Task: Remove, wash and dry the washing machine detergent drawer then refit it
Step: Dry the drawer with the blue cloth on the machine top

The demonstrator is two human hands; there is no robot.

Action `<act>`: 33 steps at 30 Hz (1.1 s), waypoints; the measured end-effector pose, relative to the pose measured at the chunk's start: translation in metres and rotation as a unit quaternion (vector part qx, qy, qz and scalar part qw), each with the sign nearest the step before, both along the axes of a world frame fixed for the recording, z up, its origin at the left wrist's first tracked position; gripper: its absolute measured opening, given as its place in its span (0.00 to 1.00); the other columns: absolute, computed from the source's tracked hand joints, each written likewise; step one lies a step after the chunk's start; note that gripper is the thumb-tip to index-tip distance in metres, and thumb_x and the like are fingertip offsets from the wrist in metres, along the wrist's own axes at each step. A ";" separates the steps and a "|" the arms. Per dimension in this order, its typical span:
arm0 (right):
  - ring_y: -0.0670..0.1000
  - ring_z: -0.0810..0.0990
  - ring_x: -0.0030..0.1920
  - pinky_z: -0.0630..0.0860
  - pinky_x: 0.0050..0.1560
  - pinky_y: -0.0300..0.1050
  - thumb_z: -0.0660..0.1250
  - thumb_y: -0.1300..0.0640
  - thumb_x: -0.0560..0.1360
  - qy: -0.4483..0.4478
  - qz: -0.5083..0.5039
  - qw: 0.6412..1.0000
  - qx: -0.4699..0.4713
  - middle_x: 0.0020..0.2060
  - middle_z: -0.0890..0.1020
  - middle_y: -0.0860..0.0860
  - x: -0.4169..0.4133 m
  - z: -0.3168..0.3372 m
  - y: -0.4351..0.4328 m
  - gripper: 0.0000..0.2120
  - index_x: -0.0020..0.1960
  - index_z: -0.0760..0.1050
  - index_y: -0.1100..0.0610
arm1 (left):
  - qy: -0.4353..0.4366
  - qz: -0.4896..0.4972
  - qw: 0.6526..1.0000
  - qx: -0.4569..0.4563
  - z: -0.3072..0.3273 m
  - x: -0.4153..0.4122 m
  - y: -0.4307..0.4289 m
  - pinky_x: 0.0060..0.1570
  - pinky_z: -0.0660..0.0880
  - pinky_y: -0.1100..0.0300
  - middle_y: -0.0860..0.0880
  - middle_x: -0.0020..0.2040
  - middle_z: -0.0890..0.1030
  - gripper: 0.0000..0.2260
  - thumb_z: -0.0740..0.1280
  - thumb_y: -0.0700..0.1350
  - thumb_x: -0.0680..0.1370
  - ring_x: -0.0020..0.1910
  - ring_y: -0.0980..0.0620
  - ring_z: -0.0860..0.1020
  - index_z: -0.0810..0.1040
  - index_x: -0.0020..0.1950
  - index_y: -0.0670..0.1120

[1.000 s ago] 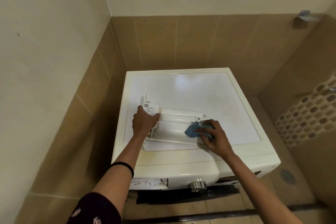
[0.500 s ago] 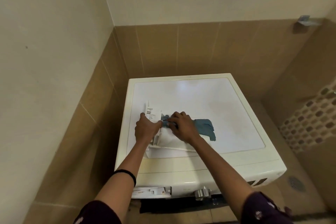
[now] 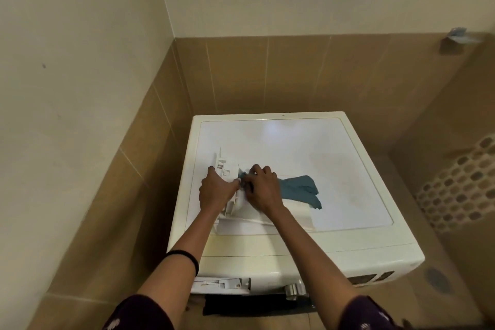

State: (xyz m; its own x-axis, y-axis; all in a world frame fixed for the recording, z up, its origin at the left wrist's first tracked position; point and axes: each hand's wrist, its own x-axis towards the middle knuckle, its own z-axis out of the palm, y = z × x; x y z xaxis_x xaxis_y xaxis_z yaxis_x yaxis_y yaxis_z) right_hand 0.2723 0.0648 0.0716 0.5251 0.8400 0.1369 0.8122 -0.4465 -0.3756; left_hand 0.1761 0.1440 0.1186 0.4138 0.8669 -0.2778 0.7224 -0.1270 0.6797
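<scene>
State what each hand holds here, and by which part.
The left hand steadies the detergent drawer at its left end. The right hand presses the blue cloth by its left end into the drawer; the rest trails right.

Both forearms are bare. Dark purple short sleeves [image 3: 136,312] with small pale flecks cover the upper arms; a thin black band [image 3: 184,256] circles the left wrist.

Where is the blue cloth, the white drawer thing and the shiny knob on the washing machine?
blue cloth [image 3: 300,188], head view, on its loose middle part.
drawer [image 3: 224,165], head view, on its far left end.
knob [image 3: 292,289], head view, on its shiny metal face.
</scene>
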 end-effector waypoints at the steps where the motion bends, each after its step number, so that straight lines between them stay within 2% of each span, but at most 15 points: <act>1: 0.60 0.73 0.49 0.65 0.43 0.47 0.61 0.55 0.76 -0.012 0.007 1.000 0.005 0.50 0.77 0.54 0.000 -0.003 0.000 0.11 0.55 0.80 0.52 | 0.002 0.001 1.000 0.001 0.000 0.000 0.000 0.51 0.73 0.52 0.41 0.62 0.75 0.29 0.72 0.52 0.70 0.60 0.41 0.74 0.66 0.64 0.41; 4: 0.57 0.74 0.43 0.66 0.37 0.46 0.58 0.50 0.76 -0.036 -0.005 0.999 0.030 0.44 0.79 0.53 0.006 -0.009 -0.022 0.15 0.54 0.80 0.51 | 0.011 -0.003 1.000 0.000 0.001 0.001 0.001 0.54 0.73 0.52 0.41 0.65 0.73 0.31 0.72 0.53 0.71 0.62 0.41 0.73 0.64 0.67 0.41; 6: 0.56 0.75 0.39 0.65 0.34 0.44 0.56 0.52 0.74 -0.053 -0.077 0.995 0.046 0.39 0.78 0.53 0.013 -0.013 -0.041 0.16 0.49 0.81 0.53 | 0.018 -0.007 1.000 -0.001 0.002 0.001 -0.001 0.57 0.73 0.52 0.41 0.67 0.71 0.33 0.71 0.54 0.72 0.64 0.41 0.72 0.62 0.69 0.41; 8: 0.57 0.74 0.34 0.67 0.32 0.45 0.58 0.56 0.69 -0.056 -0.156 0.986 0.027 0.33 0.76 0.53 0.012 -0.009 -0.047 0.12 0.39 0.81 0.55 | 0.019 -0.003 1.000 0.001 0.003 0.001 -0.002 0.58 0.72 0.51 0.42 0.68 0.71 0.33 0.71 0.54 0.72 0.64 0.41 0.72 0.61 0.70 0.41; 10: 0.59 0.75 0.34 0.68 0.35 0.47 0.64 0.59 0.66 -0.062 -0.195 0.979 -0.001 0.33 0.76 0.54 0.006 -0.004 -0.037 0.07 0.35 0.80 0.57 | 0.018 -0.002 1.000 0.002 0.004 0.001 -0.003 0.58 0.72 0.51 0.42 0.68 0.71 0.33 0.70 0.54 0.72 0.64 0.41 0.72 0.62 0.70 0.41; 13: 0.60 0.75 0.43 0.67 0.40 0.48 0.60 0.58 0.71 -0.030 -0.109 0.994 0.003 0.41 0.78 0.55 -0.003 -0.001 -0.020 0.12 0.44 0.81 0.56 | 0.012 -0.004 1.000 0.000 0.003 0.000 -0.002 0.55 0.73 0.52 0.42 0.67 0.71 0.32 0.71 0.53 0.72 0.64 0.41 0.72 0.62 0.69 0.41; 16: 0.57 0.75 0.38 0.65 0.36 0.45 0.63 0.58 0.67 -0.049 -0.027 0.998 0.037 0.37 0.78 0.51 -0.013 0.002 -0.018 0.11 0.43 0.82 0.50 | 0.003 -0.001 1.000 0.008 0.001 0.000 -0.002 0.47 0.71 0.56 0.41 0.63 0.74 0.28 0.71 0.51 0.72 0.60 0.41 0.74 0.65 0.66 0.41; 20: 0.55 0.74 0.36 0.61 0.35 0.43 0.63 0.57 0.68 -0.045 -0.023 0.996 0.075 0.36 0.77 0.48 -0.018 0.002 -0.015 0.10 0.40 0.82 0.47 | 0.003 0.002 1.000 0.010 0.002 0.001 -0.002 0.51 0.72 0.53 0.41 0.63 0.74 0.29 0.72 0.51 0.71 0.61 0.40 0.74 0.65 0.66 0.40; 24: 0.57 0.72 0.49 0.62 0.42 0.47 0.58 0.55 0.76 -0.023 0.026 0.999 -0.011 0.48 0.76 0.52 -0.009 0.008 -0.009 0.15 0.54 0.81 0.46 | 0.009 0.002 1.000 0.013 0.003 0.001 -0.002 0.52 0.72 0.52 0.41 0.62 0.75 0.29 0.71 0.52 0.71 0.60 0.40 0.74 0.66 0.65 0.40; 26: 0.57 0.72 0.49 0.61 0.42 0.47 0.57 0.54 0.77 -0.022 0.035 0.999 -0.014 0.47 0.75 0.53 -0.008 0.009 -0.010 0.15 0.55 0.80 0.46 | 0.014 0.000 1.000 0.014 0.003 0.000 -0.003 0.54 0.71 0.52 0.41 0.64 0.74 0.30 0.71 0.52 0.72 0.62 0.40 0.73 0.65 0.67 0.40; 29: 0.57 0.72 0.45 0.61 0.38 0.44 0.61 0.56 0.75 0.023 0.021 0.999 0.035 0.41 0.76 0.54 -0.004 0.004 -0.020 0.12 0.51 0.82 0.49 | 0.018 -0.003 1.000 0.010 0.005 0.000 -0.004 0.57 0.71 0.51 0.40 0.65 0.73 0.31 0.71 0.52 0.72 0.63 0.40 0.72 0.64 0.68 0.39; 31: 0.58 0.73 0.44 0.59 0.37 0.42 0.62 0.58 0.75 0.079 -0.016 0.995 0.050 0.38 0.75 0.55 0.008 0.002 -0.030 0.11 0.43 0.83 0.56 | 0.015 -0.005 1.000 0.006 0.005 0.000 -0.003 0.57 0.71 0.51 0.40 0.65 0.73 0.31 0.71 0.52 0.72 0.63 0.40 0.72 0.63 0.68 0.39; 33: 0.59 0.74 0.43 0.57 0.36 0.41 0.59 0.57 0.73 0.106 -0.062 0.991 0.044 0.36 0.74 0.55 0.024 0.001 -0.040 0.14 0.35 0.78 0.61 | 0.016 -0.005 1.000 0.003 0.006 0.001 -0.002 0.58 0.70 0.50 0.40 0.66 0.72 0.32 0.71 0.52 0.73 0.64 0.40 0.71 0.62 0.69 0.39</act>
State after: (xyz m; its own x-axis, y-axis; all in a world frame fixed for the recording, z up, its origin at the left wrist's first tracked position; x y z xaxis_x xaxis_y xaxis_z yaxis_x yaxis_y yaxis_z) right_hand 0.2960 0.0252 0.0730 0.6489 0.7563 0.0827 0.6514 -0.4961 -0.5741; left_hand 0.1768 0.1419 0.1243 0.4132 0.8646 -0.2858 0.7430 -0.1386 0.6548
